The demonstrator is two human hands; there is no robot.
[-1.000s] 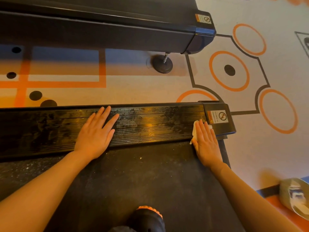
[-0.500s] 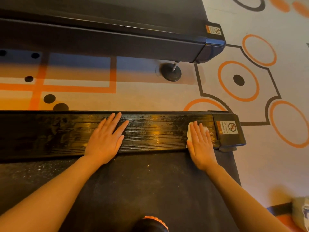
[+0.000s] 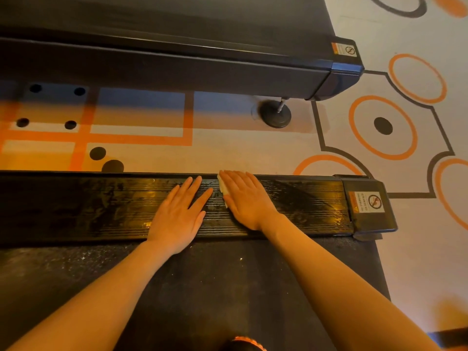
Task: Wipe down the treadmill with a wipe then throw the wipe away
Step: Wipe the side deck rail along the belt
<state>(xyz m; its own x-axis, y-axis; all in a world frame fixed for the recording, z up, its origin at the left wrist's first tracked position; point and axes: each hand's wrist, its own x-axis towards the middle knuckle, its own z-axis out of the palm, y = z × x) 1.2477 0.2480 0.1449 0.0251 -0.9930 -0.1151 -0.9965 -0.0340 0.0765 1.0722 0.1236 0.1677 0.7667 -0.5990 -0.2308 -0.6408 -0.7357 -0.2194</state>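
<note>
The white wipe (image 3: 222, 188) is pressed flat under the right hand (image 3: 247, 201) on the treadmill's side rail (image 3: 101, 209), whose long axis runs nine to three o'clock. The left hand (image 3: 178, 219) is laid beside it, fingers straight, nothing grasped.

The right hand (image 3: 247, 198) slid the crumpled white wipe (image 3: 222, 188) along the ribbed black side rail (image 3: 304, 206) of the treadmill, away from its end cap. It ended just beside the left hand (image 3: 178, 214), leaving a wet streak behind.
</note>
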